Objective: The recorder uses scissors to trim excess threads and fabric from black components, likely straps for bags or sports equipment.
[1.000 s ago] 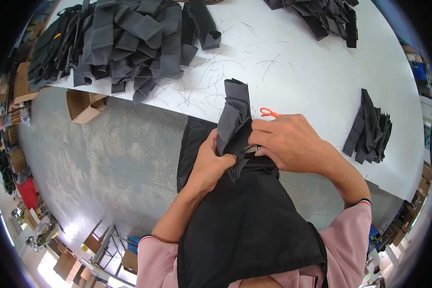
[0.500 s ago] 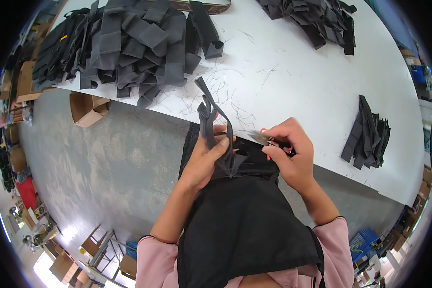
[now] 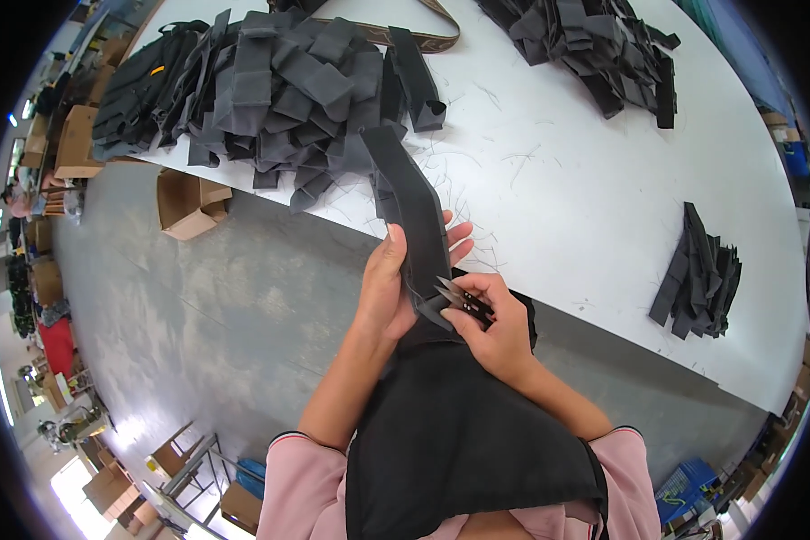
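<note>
Head view: your left hand point(image 3: 382, 292) is holding a dark cloth strip point(image 3: 414, 211) by the near edge of the white table point(image 3: 567, 216), thumb at one side, fingers at the other. Your right hand point(image 3: 499, 333) is pinching small scissors point(image 3: 473, 307), blades pointing at the strip's lower part; whether they are touching it is hard to tell.

- Holds the grey strip point(image 3: 416, 202) straighter in the left hand point(image 3: 388, 290), broad face up, no longer bunched or edge-on.
- Brings the snips point(image 3: 473, 307) in the right hand point(image 3: 501, 333) back to the strip's near end, apparently touching it.
</note>
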`<state>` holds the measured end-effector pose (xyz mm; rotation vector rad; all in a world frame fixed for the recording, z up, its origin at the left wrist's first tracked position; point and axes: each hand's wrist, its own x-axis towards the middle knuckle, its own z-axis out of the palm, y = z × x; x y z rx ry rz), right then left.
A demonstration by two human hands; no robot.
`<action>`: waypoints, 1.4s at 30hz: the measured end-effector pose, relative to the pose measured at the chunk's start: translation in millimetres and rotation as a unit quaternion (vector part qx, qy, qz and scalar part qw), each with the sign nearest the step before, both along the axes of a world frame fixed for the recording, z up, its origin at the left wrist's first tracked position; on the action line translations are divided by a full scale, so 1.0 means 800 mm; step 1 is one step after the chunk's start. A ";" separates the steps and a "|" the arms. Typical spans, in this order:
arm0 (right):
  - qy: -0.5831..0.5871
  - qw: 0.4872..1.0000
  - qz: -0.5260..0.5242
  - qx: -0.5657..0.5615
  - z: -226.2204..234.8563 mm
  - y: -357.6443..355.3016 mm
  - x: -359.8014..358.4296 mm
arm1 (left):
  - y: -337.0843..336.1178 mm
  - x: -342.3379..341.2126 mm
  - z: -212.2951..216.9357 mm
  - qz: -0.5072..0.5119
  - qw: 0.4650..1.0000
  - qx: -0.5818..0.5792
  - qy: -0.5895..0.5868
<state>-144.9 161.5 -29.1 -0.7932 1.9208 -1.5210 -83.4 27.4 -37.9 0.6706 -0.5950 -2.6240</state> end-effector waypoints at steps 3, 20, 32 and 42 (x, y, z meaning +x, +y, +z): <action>0.143 0.989 0.016 0.032 0.023 -0.001 -0.009 | -0.004 -0.001 -0.001 -0.009 0.999 0.029 0.040; 0.360 0.930 0.069 -0.034 0.014 -0.002 -0.019 | -0.004 0.002 0.008 0.025 0.994 0.071 0.082; 0.377 0.923 0.064 -0.041 0.012 -0.001 -0.013 | -0.002 0.006 0.010 0.032 0.991 0.098 0.083; 0.320 0.942 0.033 -0.095 0.015 0.002 -0.013 | -0.004 0.007 0.014 0.018 0.993 0.072 0.087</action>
